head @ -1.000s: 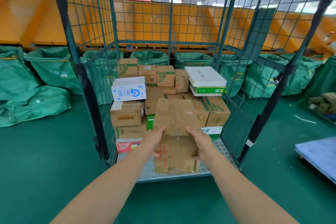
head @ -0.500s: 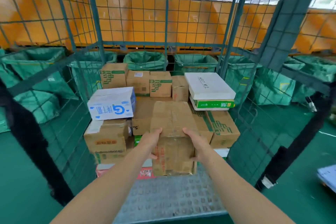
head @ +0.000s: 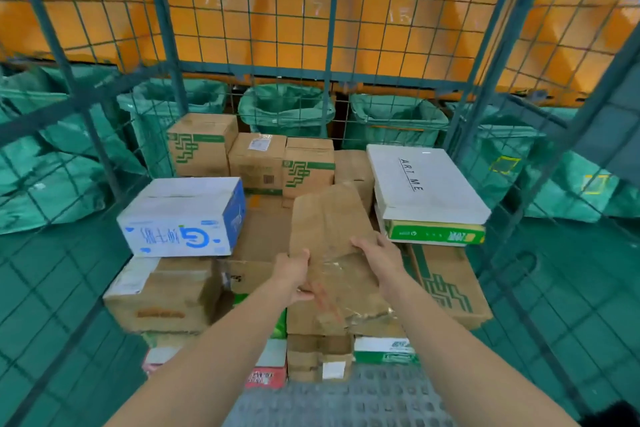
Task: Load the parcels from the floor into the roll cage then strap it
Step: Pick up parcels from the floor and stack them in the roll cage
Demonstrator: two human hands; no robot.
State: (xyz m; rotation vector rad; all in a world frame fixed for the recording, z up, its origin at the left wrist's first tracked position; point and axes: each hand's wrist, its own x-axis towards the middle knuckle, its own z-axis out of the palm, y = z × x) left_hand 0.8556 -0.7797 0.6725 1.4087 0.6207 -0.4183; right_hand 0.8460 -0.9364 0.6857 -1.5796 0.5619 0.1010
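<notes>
My left grip (head: 292, 274) and right grip (head: 380, 258) clamp the parcel (head: 329, 218) by opposite sides to steer it into the roll cage (head: 363, 399).

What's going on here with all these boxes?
A person is loading a wire roll cage. The left hand and right hand grip the sides of a worn brown box, holding it over the boxes stacked inside, between a white and blue box and a flat white box.

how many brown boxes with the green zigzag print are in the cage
3: the back-left box, the back-middle box and the front-right box. Others may be hidden deeper in the pile.
</notes>
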